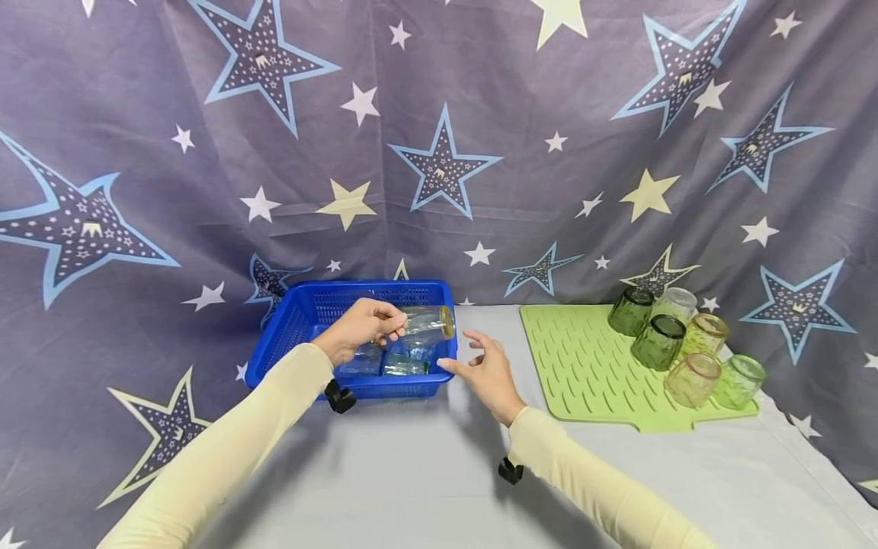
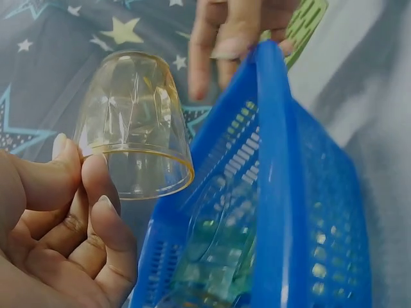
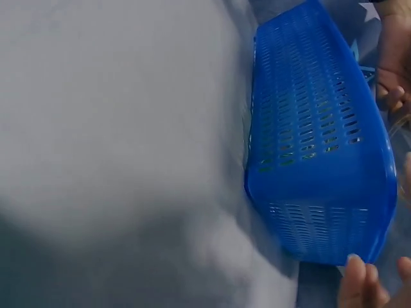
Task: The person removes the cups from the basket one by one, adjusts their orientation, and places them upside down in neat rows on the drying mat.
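Over the blue basket, my left hand pinches a clear, amber-tinted glass at its rim between thumb and fingers. In the left wrist view the same glass shows faceted sides and its mouth toward the palm side. My right hand is just right of the basket, thumb and fingers spread apart with nothing between them; its thumb tip overlaps the basket's right rim in the head view. Inside the basket lie more glasses, among them a greenish one, partly hidden by the left hand and the held glass.
A green draining mat lies to the right on the white-covered table. Several tinted glasses stand mouth-down on its right side, including a dark green one and a pink one. A star-patterned cloth hangs behind.
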The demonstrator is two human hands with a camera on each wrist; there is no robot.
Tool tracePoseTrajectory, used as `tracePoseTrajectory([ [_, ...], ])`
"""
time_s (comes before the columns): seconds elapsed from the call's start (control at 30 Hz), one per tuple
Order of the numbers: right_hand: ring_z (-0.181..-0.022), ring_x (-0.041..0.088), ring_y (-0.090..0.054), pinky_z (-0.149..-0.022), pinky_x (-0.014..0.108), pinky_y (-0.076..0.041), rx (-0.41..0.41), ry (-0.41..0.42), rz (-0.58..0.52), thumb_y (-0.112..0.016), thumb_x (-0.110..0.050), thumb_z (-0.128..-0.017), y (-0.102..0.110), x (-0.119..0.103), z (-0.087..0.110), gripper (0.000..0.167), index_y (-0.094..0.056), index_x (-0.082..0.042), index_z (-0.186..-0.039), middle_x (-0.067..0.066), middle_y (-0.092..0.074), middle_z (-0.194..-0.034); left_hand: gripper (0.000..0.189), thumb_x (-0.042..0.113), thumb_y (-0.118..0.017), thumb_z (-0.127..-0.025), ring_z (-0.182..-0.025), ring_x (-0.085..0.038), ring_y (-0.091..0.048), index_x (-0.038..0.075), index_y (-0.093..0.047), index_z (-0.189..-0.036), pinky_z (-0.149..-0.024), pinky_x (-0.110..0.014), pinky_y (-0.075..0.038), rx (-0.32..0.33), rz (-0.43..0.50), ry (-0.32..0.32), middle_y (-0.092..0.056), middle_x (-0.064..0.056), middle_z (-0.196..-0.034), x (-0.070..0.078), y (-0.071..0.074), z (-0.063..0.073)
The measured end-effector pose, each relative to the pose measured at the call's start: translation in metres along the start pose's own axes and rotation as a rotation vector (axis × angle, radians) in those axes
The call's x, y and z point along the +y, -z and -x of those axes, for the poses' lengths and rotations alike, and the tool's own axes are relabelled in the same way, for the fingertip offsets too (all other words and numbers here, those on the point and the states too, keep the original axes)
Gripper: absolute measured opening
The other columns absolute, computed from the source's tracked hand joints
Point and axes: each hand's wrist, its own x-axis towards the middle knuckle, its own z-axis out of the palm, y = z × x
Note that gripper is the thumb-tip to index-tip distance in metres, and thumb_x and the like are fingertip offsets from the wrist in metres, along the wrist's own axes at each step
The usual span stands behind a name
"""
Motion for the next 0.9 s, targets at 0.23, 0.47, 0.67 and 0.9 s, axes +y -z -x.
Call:
tracePoseTrajectory([
  [0.23,-0.106,0.018,-0.058,-0.087,0.04,-0.049,0.022,0.118,-0.057,-0.076,-0.059,-0.087,-0.004,-0.011,-0.005,0.063,-0.061,-0.029,-0.14,-0.003,-0.065,-0.116,0.027,0.014,-0.061,-0.105,-0.078,-0.017,-0.061,-0.01,-0.068,-0.115,-0.063,-0.025,-0.05,-0.061,0.08,0.0,-0.069,-0.01,-0.092,-0.001,-0.015,0.0],
  [0.47,-0.101,0.025,-0.057,-0.084,0.041,-0.047,0.053,0.139,-0.129,-0.077,-0.055,-0.088,0.0,-0.011,-0.005,0.057,-0.065,-0.024,-0.134,0.005,-0.065,-0.109,0.034,0.029,-0.065,-0.103,-0.09,-0.034,-0.065,-0.001,-0.073,-0.116,-0.078,-0.045,-0.054,-0.088,-0.022,0.012,-0.072,-0.019,-0.106,-0.001,-0.019,0.002],
  [0.67,-0.096,0.028,-0.056,-0.079,0.039,-0.047,0.086,0.118,-0.13,-0.079,-0.058,-0.085,0.009,-0.006,-0.008,0.056,-0.065,-0.026,-0.129,0.005,-0.062,-0.106,0.034,0.037,-0.076,-0.095,-0.099,-0.044,-0.063,0.007,-0.077,-0.11,-0.087,-0.057,-0.052,-0.126,-0.164,-0.013,-0.072,-0.018,-0.107,-0.003,-0.026,0.005],
  [0.9,-0.097,0.022,-0.055,-0.08,0.036,-0.046,0.146,0.136,-0.12,-0.083,-0.05,-0.085,0.02,-0.001,-0.013,0.057,-0.065,-0.02,-0.13,0.006,-0.063,-0.105,0.017,0.032,-0.085,-0.087,-0.086,-0.026,-0.071,0.018,-0.078,-0.094,-0.079,-0.041,-0.058,-0.179,-0.408,-0.177,-0.074,0.004,-0.089,0.001,-0.049,0.012],
])
